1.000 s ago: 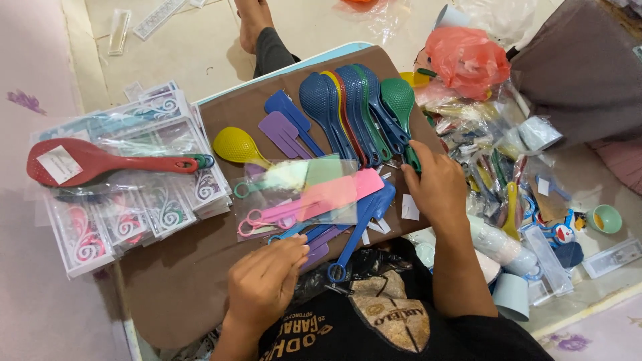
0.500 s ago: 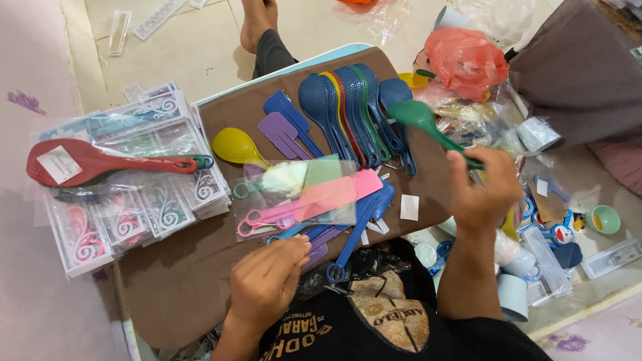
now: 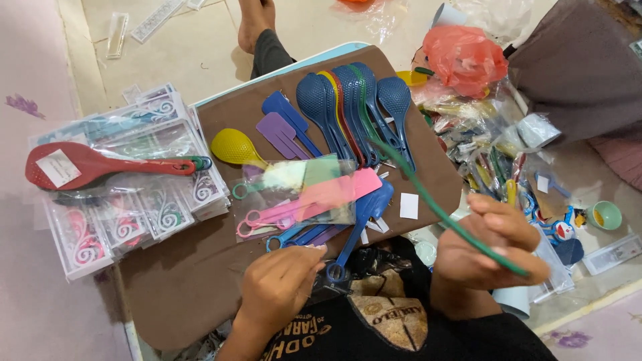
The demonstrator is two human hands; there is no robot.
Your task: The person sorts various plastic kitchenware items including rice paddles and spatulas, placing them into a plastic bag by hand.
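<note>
My right hand (image 3: 491,251) grips the handle of a green plastic rice spoon (image 3: 408,177). The spoon is turned edge-on, and its head reaches up over a row of blue spoons (image 3: 348,100) on the brown board (image 3: 194,281). My left hand (image 3: 281,284) rests curled on the board's near edge. Its fingertips are beside the ring ends of the blue spoon handles (image 3: 334,271), and I see nothing in it. A clear packet with a pink spatula (image 3: 304,190) lies between my hands and the row.
A yellow spoon (image 3: 234,147) and purple spatula (image 3: 281,134) lie on the board. At the left, a red spoon (image 3: 100,167) lies on stacked clear packets (image 3: 134,220). At the right are an orange plastic bag (image 3: 465,57) and a heap of small packed goods (image 3: 495,160). A foot (image 3: 257,23) shows at the top.
My right hand took the green spoon from the right end of the row, lifted it and drew it toward me. The spoon is now turned edge-on. My left hand barely moved.
</note>
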